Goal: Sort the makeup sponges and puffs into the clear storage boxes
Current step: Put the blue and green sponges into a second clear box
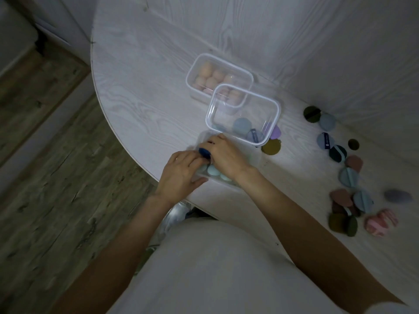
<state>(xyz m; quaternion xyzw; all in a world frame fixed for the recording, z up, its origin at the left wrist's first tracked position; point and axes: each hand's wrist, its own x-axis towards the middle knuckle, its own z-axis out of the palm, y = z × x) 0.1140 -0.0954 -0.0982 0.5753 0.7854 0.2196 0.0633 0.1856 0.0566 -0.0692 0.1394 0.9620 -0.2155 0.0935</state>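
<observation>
Three clear storage boxes stand on the pale wood-grain table. The far box (192, 71) holds several peach sponges (212, 78). The middle box (275, 112) holds a few blue and purple puffs (242, 125). The near box (254, 158) holds pale blue-green sponges (213, 171). Both hands are over the near box. My left hand (181, 172) rests on its left side. My right hand (226, 156) presses a dark blue sponge (204, 152) between the two hands. Which hand grips it is unclear.
Loose puffs in olive, blue, brown and pink lie scattered on the table's right side (349, 177), with an olive puff (271, 147) beside the middle box. The curved table edge (106, 114) runs on the left, wooden floor beyond it. A white wall panel rises behind.
</observation>
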